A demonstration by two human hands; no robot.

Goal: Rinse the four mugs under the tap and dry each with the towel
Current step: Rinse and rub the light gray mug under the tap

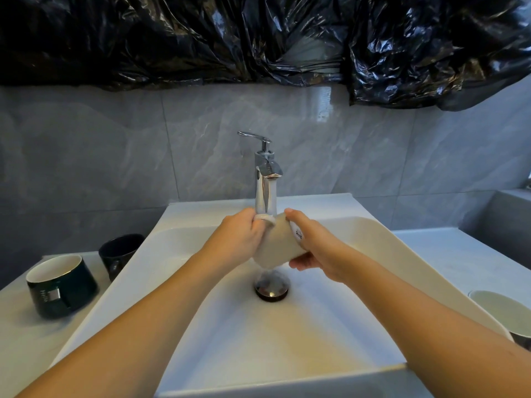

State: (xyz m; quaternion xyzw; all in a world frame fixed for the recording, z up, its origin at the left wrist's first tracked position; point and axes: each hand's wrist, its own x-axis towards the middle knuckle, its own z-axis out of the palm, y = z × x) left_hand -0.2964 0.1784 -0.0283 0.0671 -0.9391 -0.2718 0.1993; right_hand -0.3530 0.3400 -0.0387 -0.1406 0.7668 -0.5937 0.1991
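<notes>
A white mug (278, 245) is held tilted under the chrome tap (265, 179), over the middle of the white sink (184, 297). My left hand (238, 239) grips its handle and left side. My right hand (311, 248) wraps round its right side, thumb on top. Water runs down from the spout onto the mug and drips toward the drain (271, 287). Two dark mugs stand on the left counter: a dark green one (61, 285) with a white inside and a black one (119, 254) behind it. Another mug (505, 314) with a white inside sits at the right edge. No towel is in view.
Grey marble tiles form the wall behind the sink, with black plastic sheeting (258, 38) hanging across the top. A grey ledge (497, 219) rises at the far right. The white counter (448, 254) runs on both sides of the basin.
</notes>
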